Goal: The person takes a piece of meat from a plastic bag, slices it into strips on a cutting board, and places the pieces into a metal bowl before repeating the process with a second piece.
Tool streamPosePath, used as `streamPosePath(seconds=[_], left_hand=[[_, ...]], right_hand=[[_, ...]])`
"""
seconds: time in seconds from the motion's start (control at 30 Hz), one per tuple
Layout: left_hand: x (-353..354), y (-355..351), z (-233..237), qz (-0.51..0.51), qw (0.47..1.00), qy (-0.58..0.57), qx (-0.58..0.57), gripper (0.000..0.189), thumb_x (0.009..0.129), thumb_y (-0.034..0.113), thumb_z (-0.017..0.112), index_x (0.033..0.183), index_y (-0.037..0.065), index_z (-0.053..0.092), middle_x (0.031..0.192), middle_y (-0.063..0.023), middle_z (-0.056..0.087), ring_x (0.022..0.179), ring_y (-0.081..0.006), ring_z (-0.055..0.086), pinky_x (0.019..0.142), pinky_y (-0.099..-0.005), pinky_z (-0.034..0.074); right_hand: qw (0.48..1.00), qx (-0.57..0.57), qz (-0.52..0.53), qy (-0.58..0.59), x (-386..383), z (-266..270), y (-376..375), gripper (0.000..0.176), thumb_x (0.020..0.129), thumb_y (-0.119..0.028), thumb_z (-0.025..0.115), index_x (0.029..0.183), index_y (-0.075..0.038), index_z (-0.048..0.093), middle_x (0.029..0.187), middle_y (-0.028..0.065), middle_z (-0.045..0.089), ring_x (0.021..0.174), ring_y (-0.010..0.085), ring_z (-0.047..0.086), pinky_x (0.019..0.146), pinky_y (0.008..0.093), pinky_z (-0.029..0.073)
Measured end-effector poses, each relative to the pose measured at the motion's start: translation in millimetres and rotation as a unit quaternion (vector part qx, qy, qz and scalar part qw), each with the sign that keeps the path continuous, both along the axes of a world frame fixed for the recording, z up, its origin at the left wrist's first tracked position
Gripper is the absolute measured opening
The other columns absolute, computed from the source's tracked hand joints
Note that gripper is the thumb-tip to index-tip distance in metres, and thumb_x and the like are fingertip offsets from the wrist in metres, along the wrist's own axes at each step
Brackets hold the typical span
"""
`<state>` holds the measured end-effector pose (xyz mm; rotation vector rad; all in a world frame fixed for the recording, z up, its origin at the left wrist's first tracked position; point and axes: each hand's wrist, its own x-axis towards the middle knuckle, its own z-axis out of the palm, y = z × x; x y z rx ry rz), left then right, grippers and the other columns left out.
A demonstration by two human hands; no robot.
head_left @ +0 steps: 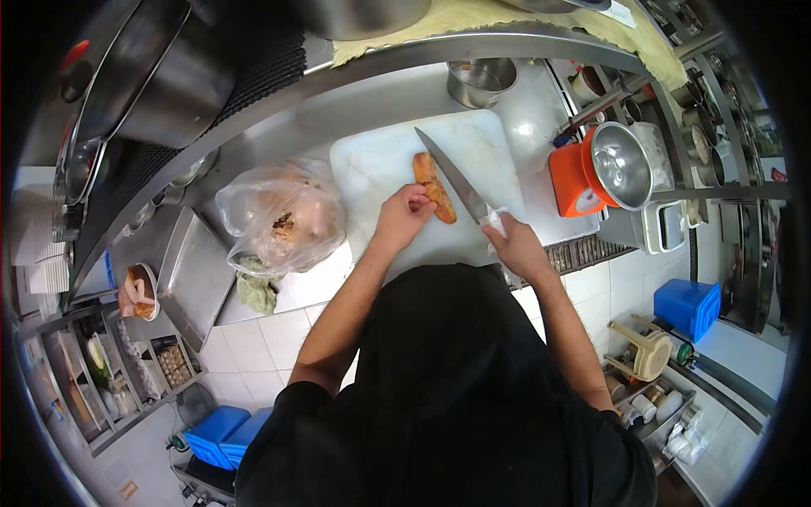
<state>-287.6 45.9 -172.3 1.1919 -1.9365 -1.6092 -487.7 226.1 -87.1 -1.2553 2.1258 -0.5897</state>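
1. Right hand (519, 251), near right edge of cutting board (363, 165); fingers clamped on knife (454, 180) at its handle, white wrap (495, 221) there; loose wrap could slip, blade could twist.
2. Left hand (403, 218), over near half of board; fingers curled, thumb and index close together at the browned piece (432, 179); firm pinch or light touch, cannot tell; fingertips near blade, so a nick is likely the main risk.
3. Browned piece, on board, roughly mid-board, lengthwise, just left of blade; looks glossy, could skid if poorly held; uneven cuts then.
4. Clear plastic bag (296, 211), against board's left side; loose film could snag left forearm.
5. Orange scale (568, 182), right of board; wide swing of knife could knock its bowl (621, 165).
6. Metal pot (481, 83), beyond board's far edge; low risk.
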Motion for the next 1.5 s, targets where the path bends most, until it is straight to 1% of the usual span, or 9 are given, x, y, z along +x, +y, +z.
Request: streamPosePath(seconds=[0.13, 0.3, 0.5, 0.7, 0.9, 1.0, 1.1, 1.2, 1.5], left_hand=[[-6, -18, 46, 0.008, 0.990, -0.052, -0.134, 0.043, 0.088, 0.009, 0.082, 0.127, 0.003, 0.063, 0.119, -0.0125, 0.069, 0.096, -0.0226, 0.072, 0.080, -0.0359, 0.061], [-20, -48, 53, -0.047, 0.963, -0.082, -0.251, 0.044, 0.086, 0.012, 0.083, 0.125, 0.007, 0.064, 0.125, -0.0116, 0.065, 0.105, -0.0304, 0.070, 0.092, -0.0428, 0.058], [-29, -63, 52, -0.114, 0.963, -0.131, -0.205, 0.042, 0.085, 0.013, 0.084, 0.121, 0.007, 0.063, 0.121, -0.0113, 0.066, 0.110, -0.0349, 0.068, 0.096, -0.0453, 0.056], [-33, -70, 55, -0.138, 0.947, -0.157, -0.244, 0.039, 0.086, 0.011, 0.084, 0.118, 0.007, 0.062, 0.117, -0.0105, 0.068, 0.099, -0.0278, 0.073, 0.088, -0.0392, 0.058], [-33, -74, 51, -0.140, 0.953, -0.150, -0.223, 0.039, 0.085, 0.008, 0.084, 0.117, 0.006, 0.062, 0.118, -0.0105, 0.068, 0.098, -0.0266, 0.073, 0.087, -0.0382, 0.058], [-31, -74, 47, -0.139, 0.959, -0.139, -0.203, 0.044, 0.082, 0.014, 0.086, 0.117, 0.007, 0.061, 0.116, -0.0122, 0.068, 0.109, -0.0348, 0.069, 0.095, -0.0443, 0.056], [-30, -75, 47, -0.137, 0.960, -0.131, -0.205, 0.043, 0.081, 0.014, 0.086, 0.116, 0.007, 0.061, 0.116, -0.0121, 0.068, 0.109, -0.0346, 0.069, 0.095, -0.0441, 0.056], [-30, -75, 47, -0.139, 0.953, -0.133, -0.234, 0.040, 0.083, 0.007, 0.085, 0.115, 0.006, 0.062, 0.116, -0.0105, 0.069, 0.097, -0.0263, 0.073, 0.087, -0.0388, 0.059], [-30, -76, 51, -0.155, 0.951, -0.146, -0.225, 0.046, 0.080, 0.009, 0.088, 0.119, 0.007, 0.062, 0.118, -0.0110, 0.069, 0.102, -0.0267, 0.073, 0.091, -0.0388, 0.058]], right_hand=[[0.999, 0.025, -0.001, -0.030, -4, 9, 2, 0.050, 0.105, -0.046, 0.063, 0.108, 0.004, 0.065, 0.094, 0.0304, 0.071, 0.092, 0.0510, 0.068, 0.081, 0.0533, 0.053], [0.993, 0.051, -0.011, -0.105, -3, 18, 2, 0.052, 0.106, -0.045, 0.060, 0.116, 0.005, 0.068, 0.098, 0.0270, 0.073, 0.094, 0.0427, 0.071, 0.086, 0.0470, 0.053], [0.988, 0.084, -0.009, -0.130, -6, 31, 2, 0.054, 0.107, -0.047, 0.059, 0.116, 0.005, 0.069, 0.096, 0.0248, 0.073, 0.091, 0.0373, 0.071, 0.087, 0.0441, 0.053], [0.990, 0.069, 0.003, -0.124, -9, 30, 2, 0.053, 0.107, -0.047, 0.060, 0.117, 0.005, 0.068, 0.101, 0.0278, 0.073, 0.096, 0.0423, 0.070, 0.089, 0.0459, 0.053], [0.992, 0.059, 0.033, -0.103, -14, 20, -3, 0.050, 0.107, -0.044, 0.061, 0.118, 0.004, 0.067, 0.102, 0.0282, 0.072, 0.098, 0.0451, 0.069, 0.088, 0.0471, 0.053], [0.992, 0.065, 0.040, -0.105, -13, 14, -12, 0.049, 0.108, -0.043, 0.061, 0.118, 0.004, 0.067, 0.104, 0.0287, 0.072, 0.099, 0.0453, 0.069, 0.089, 0.0470, 0.052], [0.988, 0.044, 0.048, -0.137, -15, 4, -19, 0.050, 0.108, -0.043, 0.060, 0.119, 0.005, 0.066, 0.106, 0.0300, 0.072, 0.102, 0.0461, 0.068, 0.091, 0.0470, 0.052], [0.987, 0.013, 0.057, -0.151, -17, -8, -24, 0.051, 0.108, -0.044, 0.061, 0.120, 0.005, 0.066, 0.108, 0.0311, 0.072, 0.105, 0.0469, 0.067, 0.093, 0.0470, 0.052], [0.994, 0.017, 0.038, -0.104, -1, -16, -27, 0.049, 0.107, -0.041, 0.062, 0.125, 0.005, 0.065, 0.112, 0.0299, 0.072, 0.108, 0.0458, 0.069, 0.095, 0.0460, 0.052]])
